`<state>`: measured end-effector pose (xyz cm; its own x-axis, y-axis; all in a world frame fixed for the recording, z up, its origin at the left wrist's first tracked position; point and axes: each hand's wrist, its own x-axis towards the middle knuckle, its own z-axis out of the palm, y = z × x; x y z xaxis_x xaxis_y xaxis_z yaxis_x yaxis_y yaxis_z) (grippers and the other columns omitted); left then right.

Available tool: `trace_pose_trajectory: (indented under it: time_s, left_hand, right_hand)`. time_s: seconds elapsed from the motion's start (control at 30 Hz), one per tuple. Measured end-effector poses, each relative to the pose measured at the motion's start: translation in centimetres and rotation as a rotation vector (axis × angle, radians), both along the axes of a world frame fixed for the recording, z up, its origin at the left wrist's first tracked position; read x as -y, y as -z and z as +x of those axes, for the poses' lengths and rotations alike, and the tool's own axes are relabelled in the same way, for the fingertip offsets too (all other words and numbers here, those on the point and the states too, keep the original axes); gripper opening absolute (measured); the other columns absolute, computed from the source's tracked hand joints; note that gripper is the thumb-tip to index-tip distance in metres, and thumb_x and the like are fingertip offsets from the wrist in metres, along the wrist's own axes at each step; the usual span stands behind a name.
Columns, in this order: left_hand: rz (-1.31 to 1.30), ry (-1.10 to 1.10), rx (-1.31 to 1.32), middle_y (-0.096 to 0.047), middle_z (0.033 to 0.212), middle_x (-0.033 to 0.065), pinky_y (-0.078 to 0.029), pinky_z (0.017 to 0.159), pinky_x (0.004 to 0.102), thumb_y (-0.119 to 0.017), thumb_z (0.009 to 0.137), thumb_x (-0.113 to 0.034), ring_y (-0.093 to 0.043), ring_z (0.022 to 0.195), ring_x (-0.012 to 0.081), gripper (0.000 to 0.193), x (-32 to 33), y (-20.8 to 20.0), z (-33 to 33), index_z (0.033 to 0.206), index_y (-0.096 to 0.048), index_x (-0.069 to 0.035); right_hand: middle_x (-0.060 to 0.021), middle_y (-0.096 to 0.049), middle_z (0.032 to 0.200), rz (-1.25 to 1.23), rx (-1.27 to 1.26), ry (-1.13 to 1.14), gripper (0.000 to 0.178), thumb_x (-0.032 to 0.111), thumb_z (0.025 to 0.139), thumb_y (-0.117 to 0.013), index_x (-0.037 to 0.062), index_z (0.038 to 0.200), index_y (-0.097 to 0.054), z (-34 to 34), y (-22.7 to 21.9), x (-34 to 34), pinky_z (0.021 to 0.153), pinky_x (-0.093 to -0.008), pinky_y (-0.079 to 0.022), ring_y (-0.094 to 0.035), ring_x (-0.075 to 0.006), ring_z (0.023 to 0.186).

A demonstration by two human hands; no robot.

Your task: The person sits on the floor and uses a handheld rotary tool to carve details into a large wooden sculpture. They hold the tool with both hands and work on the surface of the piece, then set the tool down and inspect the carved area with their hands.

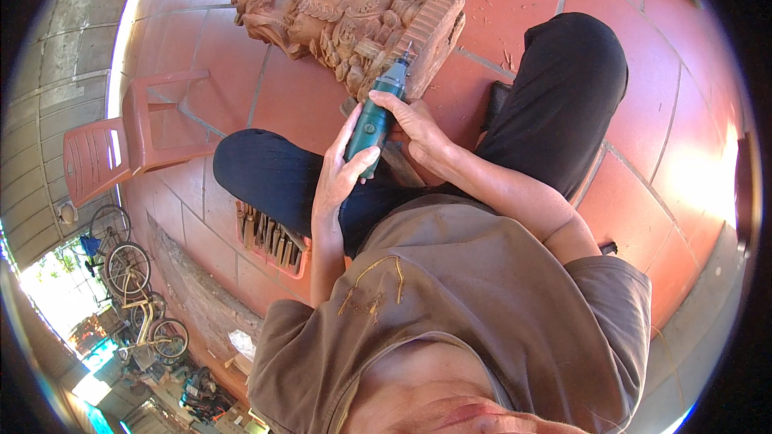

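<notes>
Between both my hands is a green rotary tool (369, 126) with a grey nose and a thin bit at its tip. My left hand (336, 170) wraps the rear of its body, thumb across the top. My right hand (408, 120) grips it near the front, thumb along the upper side. The bit points away from me, toward the base of a carved wooden statue (334, 20) lying on its side on the floor. Whether the bit touches the wood, I cannot tell. The statue's ridged base faces right, its narrow top left.
My crossed legs in dark trousers (269, 173) flank the tool. A tray of chisels (273, 235) sits by my left leg. A reddish plastic chair (153, 128) is at the left, with bicycles (133, 273) beyond. Wood chips (508, 60) are scattered over the tiled floor (643, 112).
</notes>
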<state>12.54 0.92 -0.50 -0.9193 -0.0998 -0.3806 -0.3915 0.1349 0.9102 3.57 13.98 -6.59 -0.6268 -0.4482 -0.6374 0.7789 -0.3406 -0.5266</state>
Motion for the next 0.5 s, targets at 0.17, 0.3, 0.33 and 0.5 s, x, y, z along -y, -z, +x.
trace_pose_trajectory:
  time_s: [0.17,0.3,0.33,0.5]
  left_hand:
    - [-0.012,-0.012,-0.023,-0.062,0.106,0.0076,-0.044,0.055,0.0213,-0.066,0.085,-0.024,-0.052,0.069,0.0068,0.075,0.0,0.42,0.01,0.151,-0.035,-0.006]
    - [0.0,-0.02,-0.009,-0.061,0.101,0.0059,-0.043,0.053,0.021,-0.066,0.086,-0.021,-0.051,0.067,0.0063,0.074,-0.1,0.28,0.03,0.152,-0.035,-0.007]
    - [0.005,-0.023,-0.002,-0.061,0.099,0.0053,-0.042,0.052,0.0209,-0.066,0.086,-0.021,-0.051,0.066,0.0062,0.074,-0.13,0.24,0.03,0.152,-0.034,-0.007]
    - [0.022,-0.037,-0.007,-0.059,0.09,0.0029,-0.041,0.05,0.0208,-0.066,0.087,-0.019,-0.05,0.062,0.0058,0.074,-0.3,0.07,0.08,0.152,-0.034,-0.008]
  right_hand:
    - [-0.0082,-0.066,0.085,0.003,0.008,0.0,0.049,0.038,0.078,-0.08,-0.0028,0.099,-0.063,-0.08,-0.27,0.02,0.065,-0.0326,-0.055,-0.065,-0.0174,0.07]
    - [-0.0086,-0.066,0.085,-0.01,0.0,-0.004,0.05,0.039,0.078,-0.08,-0.0031,0.099,-0.063,-0.1,-0.1,0.03,0.065,-0.0319,-0.054,-0.065,-0.0174,0.07]
    - [-0.0087,-0.066,0.085,-0.008,-0.004,-0.007,0.05,0.039,0.078,-0.08,-0.0031,0.099,-0.063,-0.12,-0.11,0.02,0.065,-0.0319,-0.054,-0.065,-0.0175,0.07]
    - [-0.009,-0.066,0.085,0.011,-0.02,-0.018,0.052,0.04,0.076,-0.08,-0.0034,0.1,-0.063,-0.21,0.18,0.19,0.065,-0.0324,-0.054,-0.065,-0.018,0.07]
